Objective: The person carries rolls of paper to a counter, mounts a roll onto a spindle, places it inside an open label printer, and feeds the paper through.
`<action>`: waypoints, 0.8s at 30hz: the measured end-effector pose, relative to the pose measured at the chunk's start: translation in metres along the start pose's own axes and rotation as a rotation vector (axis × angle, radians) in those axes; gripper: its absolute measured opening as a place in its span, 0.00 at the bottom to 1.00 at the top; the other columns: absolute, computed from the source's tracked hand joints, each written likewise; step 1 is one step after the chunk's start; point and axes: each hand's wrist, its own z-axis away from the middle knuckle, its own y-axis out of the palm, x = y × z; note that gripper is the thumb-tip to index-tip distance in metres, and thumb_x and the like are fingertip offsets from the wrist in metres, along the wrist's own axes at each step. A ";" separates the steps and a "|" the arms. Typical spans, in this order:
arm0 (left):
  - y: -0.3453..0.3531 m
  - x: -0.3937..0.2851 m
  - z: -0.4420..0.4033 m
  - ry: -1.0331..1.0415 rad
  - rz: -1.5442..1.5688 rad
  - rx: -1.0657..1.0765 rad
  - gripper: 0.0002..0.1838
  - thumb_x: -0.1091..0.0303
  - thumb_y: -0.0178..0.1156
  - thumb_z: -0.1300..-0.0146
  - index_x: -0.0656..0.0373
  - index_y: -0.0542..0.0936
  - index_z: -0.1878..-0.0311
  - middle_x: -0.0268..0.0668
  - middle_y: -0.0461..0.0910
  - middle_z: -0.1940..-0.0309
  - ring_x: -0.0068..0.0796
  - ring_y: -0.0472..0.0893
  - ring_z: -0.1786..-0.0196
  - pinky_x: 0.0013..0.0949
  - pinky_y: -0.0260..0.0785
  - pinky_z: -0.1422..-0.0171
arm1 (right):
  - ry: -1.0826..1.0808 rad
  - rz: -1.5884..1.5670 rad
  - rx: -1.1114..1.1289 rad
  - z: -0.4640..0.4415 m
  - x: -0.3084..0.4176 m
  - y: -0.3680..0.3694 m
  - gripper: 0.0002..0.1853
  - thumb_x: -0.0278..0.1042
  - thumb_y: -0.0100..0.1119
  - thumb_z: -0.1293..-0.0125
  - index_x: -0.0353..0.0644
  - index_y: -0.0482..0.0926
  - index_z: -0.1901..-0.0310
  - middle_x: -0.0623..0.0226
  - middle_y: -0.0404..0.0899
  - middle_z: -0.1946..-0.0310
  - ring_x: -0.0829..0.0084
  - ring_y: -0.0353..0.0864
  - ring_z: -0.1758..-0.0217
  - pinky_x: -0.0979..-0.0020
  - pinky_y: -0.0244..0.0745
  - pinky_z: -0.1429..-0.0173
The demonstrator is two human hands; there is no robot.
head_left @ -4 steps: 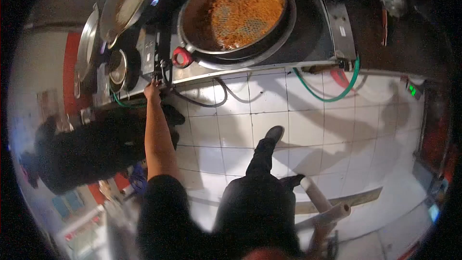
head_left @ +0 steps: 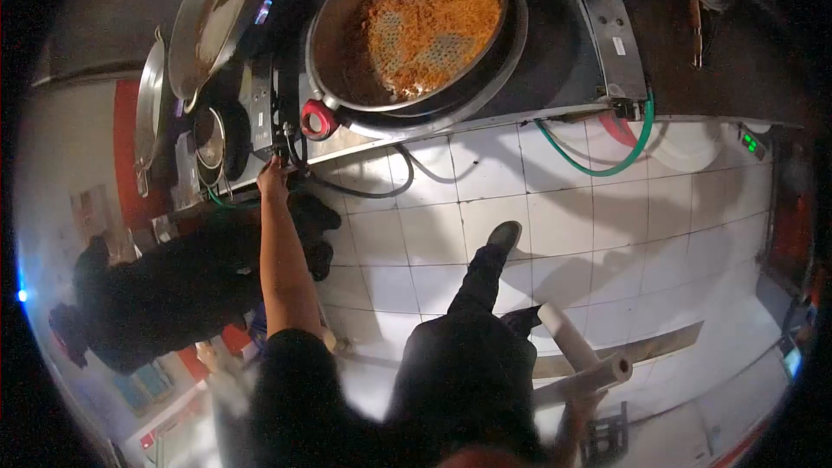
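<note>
My left hand reaches out to the front edge of the stove. Its fingers are pinched round a small dark fitting at the end of a metal control panel; the fingertips partly hide it. Low on the right, my right hand is dim and partly covered by a pale roll with a hollow core, which it grips. A second pale roll crosses it. Near my left hand, a wide pan with a red handle grip holds orange-brown crumbly food.
Another large pan and a smaller pot stand at the left. A dark hose and a green hose hang from the stove. A person in dark clothes is close on my left. White tiles cover the floor.
The view has shifted slightly, so the pan sits a little further left. My left hand stays at the same fitting, and both rolls remain by my right hand.
</note>
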 end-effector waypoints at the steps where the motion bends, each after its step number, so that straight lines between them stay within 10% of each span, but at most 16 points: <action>1: -0.012 0.000 -0.004 -0.004 0.166 0.087 0.16 0.63 0.67 0.30 0.63 0.82 0.46 0.32 0.85 0.61 0.24 0.79 0.68 0.30 0.66 0.66 | 0.025 -0.028 0.013 0.013 0.018 0.011 0.68 0.52 0.90 0.73 0.38 0.57 0.29 0.56 0.69 0.36 0.61 0.71 0.35 0.58 0.68 0.26; 9: -0.010 -0.012 0.011 0.012 0.027 -0.025 0.19 0.69 0.68 0.32 0.63 0.80 0.40 0.31 0.83 0.67 0.15 0.68 0.80 0.25 0.55 0.78 | -0.034 -0.364 -0.001 0.027 0.058 0.023 0.69 0.46 0.90 0.71 0.38 0.51 0.28 0.55 0.69 0.37 0.59 0.71 0.35 0.56 0.68 0.25; 17: -0.012 -0.018 0.020 0.017 -0.040 -0.002 0.20 0.69 0.70 0.34 0.65 0.80 0.41 0.30 0.81 0.69 0.14 0.67 0.80 0.25 0.54 0.79 | -0.008 -0.086 -0.188 -0.011 -0.071 -0.024 0.67 0.37 0.89 0.73 0.39 0.54 0.29 0.53 0.69 0.36 0.58 0.73 0.38 0.55 0.72 0.30; 24: -0.007 -0.005 0.010 0.130 0.070 -0.016 0.23 0.73 0.71 0.36 0.73 0.76 0.41 0.37 0.83 0.61 0.30 0.83 0.60 0.32 0.77 0.64 | -0.105 0.060 -0.304 -0.031 -0.164 -0.056 0.66 0.37 0.90 0.72 0.31 0.56 0.30 0.47 0.68 0.36 0.54 0.75 0.40 0.57 0.78 0.36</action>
